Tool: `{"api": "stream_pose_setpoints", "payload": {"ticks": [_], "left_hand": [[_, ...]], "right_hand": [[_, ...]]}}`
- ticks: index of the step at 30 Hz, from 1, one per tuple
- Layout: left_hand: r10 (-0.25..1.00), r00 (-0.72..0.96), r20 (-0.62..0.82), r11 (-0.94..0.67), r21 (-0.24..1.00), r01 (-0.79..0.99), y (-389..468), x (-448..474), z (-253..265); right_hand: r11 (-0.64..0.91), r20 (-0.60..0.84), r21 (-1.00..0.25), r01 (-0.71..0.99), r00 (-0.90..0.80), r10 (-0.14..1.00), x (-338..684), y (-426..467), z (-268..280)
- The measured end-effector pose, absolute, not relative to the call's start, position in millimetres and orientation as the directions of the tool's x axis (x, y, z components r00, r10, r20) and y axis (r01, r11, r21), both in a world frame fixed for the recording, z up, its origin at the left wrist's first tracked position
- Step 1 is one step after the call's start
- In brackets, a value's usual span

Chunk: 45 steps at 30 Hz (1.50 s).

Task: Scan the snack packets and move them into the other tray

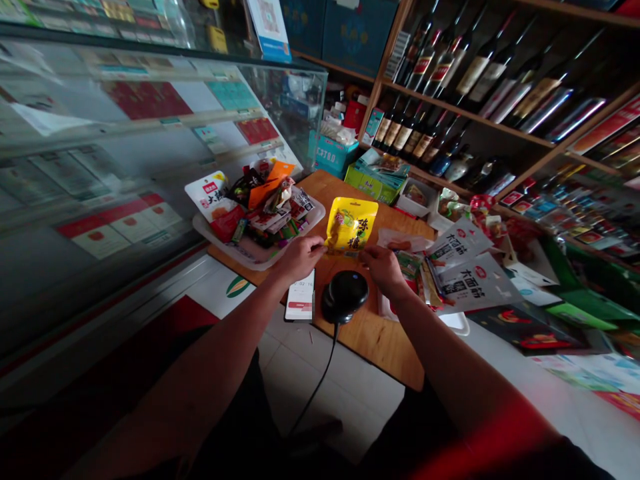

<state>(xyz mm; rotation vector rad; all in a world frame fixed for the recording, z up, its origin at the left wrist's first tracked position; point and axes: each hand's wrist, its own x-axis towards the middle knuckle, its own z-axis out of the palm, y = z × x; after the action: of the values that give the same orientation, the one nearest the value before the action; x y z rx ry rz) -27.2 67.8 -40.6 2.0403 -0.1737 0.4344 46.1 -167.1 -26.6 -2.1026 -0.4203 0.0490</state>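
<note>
A yellow snack pouch [351, 225] with dark printed characters is held upright above the wooden table. My left hand [303, 259] pinches its lower left corner. At the lower right corner, the fingers of my right hand [385, 268] are closed on the same pouch. Just below the pouch stands a black scanner-like device [345, 297] with a cable running down toward me. A phone [300, 300] showing a timer lies beside it, under my left forearm.
On the left, a white tray [250, 260] holds a heap of packaged snacks. More snack packs, including grey pouches [475, 283], lie to the right on the wooden table [390, 340]. A glass display case [280, 67] borders the left; bottle shelves [465, 110] stand behind.
</note>
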Motion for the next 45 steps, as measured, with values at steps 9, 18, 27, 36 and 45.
{"api": "stream_pose_setpoints", "payload": {"ticks": [9, 18, 27, 36, 45], "left_hand": [[0.084, 0.934, 0.347, -0.497, 0.827, -0.262, 65.2, -20.5, -53.2], [0.069, 0.953, 0.296, -0.473, 0.851, -0.230, 58.7, -17.2, -60.1], [0.065, 0.938, 0.342, -0.466, 0.841, -0.274, 57.5, -14.3, -64.7], [0.061, 0.939, 0.339, -0.412, 0.865, -0.285, 51.2, -19.7, -49.1], [0.091, 0.940, 0.328, -0.289, 0.912, -0.290, 34.2, -12.2, -44.1]], "right_hand": [[-0.530, 0.115, -0.802, 0.276, 0.942, 0.315, 44.4, -173.9, -40.6], [-0.527, 0.048, -0.825, 0.203, 0.955, 0.292, 53.5, -178.4, -61.1], [-0.475, 0.084, -0.857, 0.198, 0.964, 0.250, 43.8, -180.2, -48.4], [-0.452, 0.154, -0.850, 0.270, 0.948, 0.277, 34.5, -179.3, -30.4], [-0.508, 0.214, -0.818, 0.267, 0.963, 0.162, 30.7, -188.5, -16.6]]}}
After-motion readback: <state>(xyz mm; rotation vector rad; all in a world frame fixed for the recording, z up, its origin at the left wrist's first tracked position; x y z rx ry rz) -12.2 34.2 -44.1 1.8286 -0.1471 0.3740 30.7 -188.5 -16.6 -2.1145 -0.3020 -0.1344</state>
